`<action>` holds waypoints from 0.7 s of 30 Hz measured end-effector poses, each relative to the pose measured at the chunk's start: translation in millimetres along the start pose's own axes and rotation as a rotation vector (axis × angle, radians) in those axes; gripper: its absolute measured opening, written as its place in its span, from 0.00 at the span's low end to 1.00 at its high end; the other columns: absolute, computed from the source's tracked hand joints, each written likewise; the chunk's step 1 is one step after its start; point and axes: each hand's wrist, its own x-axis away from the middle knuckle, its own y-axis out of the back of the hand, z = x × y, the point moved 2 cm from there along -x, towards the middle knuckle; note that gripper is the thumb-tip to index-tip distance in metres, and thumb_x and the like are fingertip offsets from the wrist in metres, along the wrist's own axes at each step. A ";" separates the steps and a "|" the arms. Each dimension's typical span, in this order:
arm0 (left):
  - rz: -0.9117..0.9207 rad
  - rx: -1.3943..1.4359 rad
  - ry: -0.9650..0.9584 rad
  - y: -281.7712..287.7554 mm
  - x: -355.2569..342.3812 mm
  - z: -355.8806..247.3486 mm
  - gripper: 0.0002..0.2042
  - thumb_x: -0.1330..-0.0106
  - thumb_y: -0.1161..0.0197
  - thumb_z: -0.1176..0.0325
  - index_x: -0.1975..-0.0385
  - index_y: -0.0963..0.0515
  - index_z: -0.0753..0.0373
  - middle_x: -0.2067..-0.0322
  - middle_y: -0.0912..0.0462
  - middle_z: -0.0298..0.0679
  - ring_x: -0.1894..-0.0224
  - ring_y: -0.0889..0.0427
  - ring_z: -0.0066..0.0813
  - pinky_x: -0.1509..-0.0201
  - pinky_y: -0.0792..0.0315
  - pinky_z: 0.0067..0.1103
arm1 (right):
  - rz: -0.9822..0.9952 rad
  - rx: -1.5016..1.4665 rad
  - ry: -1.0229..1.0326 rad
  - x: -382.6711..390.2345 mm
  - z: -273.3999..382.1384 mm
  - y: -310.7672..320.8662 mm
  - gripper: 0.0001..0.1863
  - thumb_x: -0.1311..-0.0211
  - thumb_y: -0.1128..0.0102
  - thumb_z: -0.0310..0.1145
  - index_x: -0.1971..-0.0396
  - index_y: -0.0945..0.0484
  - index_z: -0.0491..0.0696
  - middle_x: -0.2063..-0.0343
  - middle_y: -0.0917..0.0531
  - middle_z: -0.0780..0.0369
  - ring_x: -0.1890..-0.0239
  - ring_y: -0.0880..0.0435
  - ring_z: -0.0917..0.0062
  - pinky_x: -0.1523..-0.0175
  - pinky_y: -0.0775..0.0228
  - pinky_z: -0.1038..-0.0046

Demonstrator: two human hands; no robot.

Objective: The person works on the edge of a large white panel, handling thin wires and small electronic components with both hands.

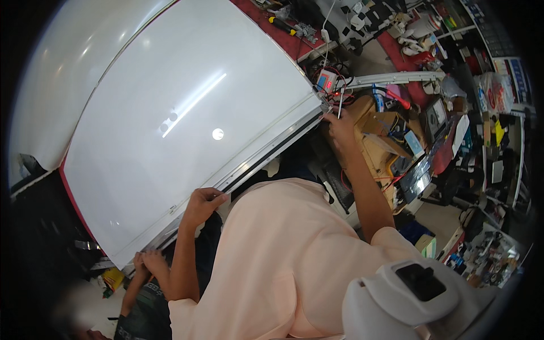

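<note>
White unit [396, 300], 4-5 o'clk. Panel [164, 136] at 10. L hand [202, 206] 8 o'clk, half-curled at panel edge. R hand [340, 128] 2 o'clk, panel corner by slim rod [340, 102]. Can't tell if either's gripping.

1. From my head, my wide fisheye view looks down on my left fingers [212, 196] and right fingers [334, 120].
2. It faces the white panel [164, 90] beyond them.
3. It sits far enough back to include my shirt [277, 226], nearer me than both.

Red digits [328, 84] on meter [324, 77]; pale lettering [153, 288] on shirt [141, 311].
</note>
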 end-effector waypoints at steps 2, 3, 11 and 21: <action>-0.076 0.005 0.010 -4.4 -0.7 12.0 0.12 0.42 0.32 0.64 0.70 0.18 0.69 0.83 0.23 0.32 0.80 0.30 0.16 0.75 0.36 0.17 | 0.039 -0.018 -0.031 1.7 2.1 -0.7 0.22 0.49 0.38 0.23 0.53 0.32 0.39 0.76 0.22 0.62 0.87 0.35 0.88 0.85 0.50 0.84; -0.095 0.015 0.017 -7.0 -0.8 15.0 0.12 0.42 0.32 0.64 0.70 0.18 0.70 0.82 0.23 0.32 0.80 0.30 0.16 0.75 0.36 0.17 | 0.031 -0.027 -0.026 1.3 1.6 -2.8 0.21 0.48 0.38 0.23 0.53 0.32 0.40 0.77 0.23 0.63 0.88 0.38 0.90 0.87 0.54 0.84; -0.255 0.000 0.079 -26.8 -2.4 30.4 0.10 0.46 0.31 0.68 0.72 0.18 0.71 0.82 0.21 0.36 0.80 0.27 0.18 0.75 0.35 0.18 | 0.104 0.183 -0.016 -36.3 -9.1 16.1 0.14 0.42 0.41 0.25 0.56 0.29 0.41 0.71 0.23 0.64 0.64 0.26 0.80 0.57 0.35 0.77; -0.480 -0.196 0.012 -29.4 -13.9 22.5 0.09 0.47 0.31 0.70 0.73 0.18 0.71 0.80 0.17 0.41 0.79 0.23 0.21 0.74 0.30 0.20 | 0.267 -0.027 -0.139 -33.5 -1.5 20.5 0.12 0.40 0.43 0.25 0.56 0.28 0.43 0.82 0.34 0.73 0.87 0.42 0.93 0.85 0.55 0.85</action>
